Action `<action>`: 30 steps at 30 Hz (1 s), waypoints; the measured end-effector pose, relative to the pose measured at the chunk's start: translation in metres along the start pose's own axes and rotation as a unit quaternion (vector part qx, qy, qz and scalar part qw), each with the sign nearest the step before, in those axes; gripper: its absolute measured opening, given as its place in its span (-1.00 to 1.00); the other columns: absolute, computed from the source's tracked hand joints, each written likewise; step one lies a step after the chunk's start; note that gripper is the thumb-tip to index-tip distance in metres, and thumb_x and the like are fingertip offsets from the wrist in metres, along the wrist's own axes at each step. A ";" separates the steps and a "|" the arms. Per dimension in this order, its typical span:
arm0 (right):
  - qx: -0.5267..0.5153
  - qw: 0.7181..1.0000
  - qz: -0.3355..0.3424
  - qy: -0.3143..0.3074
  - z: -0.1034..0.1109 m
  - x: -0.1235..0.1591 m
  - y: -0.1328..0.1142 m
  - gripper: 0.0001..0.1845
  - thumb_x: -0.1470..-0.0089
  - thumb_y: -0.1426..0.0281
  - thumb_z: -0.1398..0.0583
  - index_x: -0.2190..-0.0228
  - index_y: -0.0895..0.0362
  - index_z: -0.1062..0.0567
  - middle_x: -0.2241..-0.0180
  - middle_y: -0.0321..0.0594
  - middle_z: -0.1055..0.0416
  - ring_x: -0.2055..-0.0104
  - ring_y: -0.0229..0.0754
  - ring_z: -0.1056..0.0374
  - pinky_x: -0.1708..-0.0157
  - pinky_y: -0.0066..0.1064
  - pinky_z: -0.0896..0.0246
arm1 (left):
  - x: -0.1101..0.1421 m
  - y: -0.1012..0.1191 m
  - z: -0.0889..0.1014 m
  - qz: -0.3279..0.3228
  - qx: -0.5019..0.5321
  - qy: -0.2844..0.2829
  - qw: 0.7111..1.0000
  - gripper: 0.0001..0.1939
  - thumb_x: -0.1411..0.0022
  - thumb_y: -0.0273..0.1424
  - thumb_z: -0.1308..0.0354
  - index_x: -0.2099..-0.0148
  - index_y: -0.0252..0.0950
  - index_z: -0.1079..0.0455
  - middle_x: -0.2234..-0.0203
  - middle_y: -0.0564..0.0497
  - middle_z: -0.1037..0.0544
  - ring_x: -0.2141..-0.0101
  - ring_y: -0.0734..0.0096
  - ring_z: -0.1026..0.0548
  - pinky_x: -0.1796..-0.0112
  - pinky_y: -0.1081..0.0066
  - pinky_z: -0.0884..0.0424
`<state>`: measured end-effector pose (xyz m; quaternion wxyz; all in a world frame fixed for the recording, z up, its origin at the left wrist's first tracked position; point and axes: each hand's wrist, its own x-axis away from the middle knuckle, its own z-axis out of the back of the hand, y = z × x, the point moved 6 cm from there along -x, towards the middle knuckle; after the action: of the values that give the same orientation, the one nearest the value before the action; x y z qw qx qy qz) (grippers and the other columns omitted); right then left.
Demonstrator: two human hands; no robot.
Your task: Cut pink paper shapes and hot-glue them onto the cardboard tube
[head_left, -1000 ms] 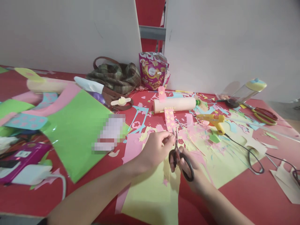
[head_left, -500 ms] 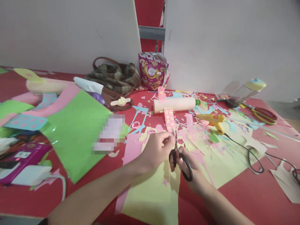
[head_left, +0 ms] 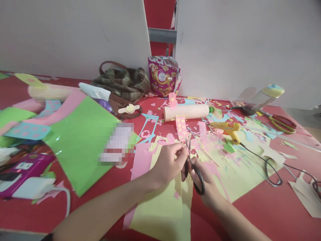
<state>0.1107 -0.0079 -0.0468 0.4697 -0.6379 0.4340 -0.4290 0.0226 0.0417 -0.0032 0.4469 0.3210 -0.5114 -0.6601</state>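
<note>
My right hand [head_left: 202, 177] grips black-handled scissors [head_left: 200, 179], their slim blades pointing away from me and slightly apart. Just left of the blades, my left hand [head_left: 170, 160] is closed in a pinch; whatever is between the fingertips is too small to make out. Beneath both hands lies a pale yellow sheet [head_left: 160, 214] over a pink sheet [head_left: 141, 157], with a small pink star [head_left: 177, 194] on it. Beyond the blades, a pink strip with yellow stars [head_left: 181, 127] sticks out from a cream-coloured tube [head_left: 188, 112].
A yellow glue gun [head_left: 230, 129] with a black cord rests on the right among paper scraps. Farther right are pliers [head_left: 282, 123] and a clear bottle [head_left: 264, 97]. Left lie a green sheet [head_left: 80, 144] and a purple device [head_left: 27, 170]. A snack bag [head_left: 163, 77] and plaid bag [head_left: 122, 82] stand behind.
The scissors have turned slightly in my right hand, with the handle loops closer together. My left hand has shifted a little at the blades. Everything else lies as before.
</note>
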 end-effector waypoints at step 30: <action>-0.084 0.973 0.046 0.210 0.031 -0.007 0.000 -0.73 0.16 0.46 -0.24 0.46 0.06 -0.21 0.44 -0.38 -0.24 0.49 -0.35 -0.15 0.54 -0.53 -0.03 | 0.004 -0.019 -0.010 0.015 -0.044 -0.053 0.998 -0.82 -0.12 -0.37 0.10 0.48 -0.32 -0.20 0.62 0.12 -0.26 0.57 0.56 -0.20 0.55 0.52 -0.11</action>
<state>0.1388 0.0062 -0.0534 0.3323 -0.5499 0.5862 -0.4935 0.0253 0.0357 -0.0239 0.4426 0.2586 -0.5097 -0.6910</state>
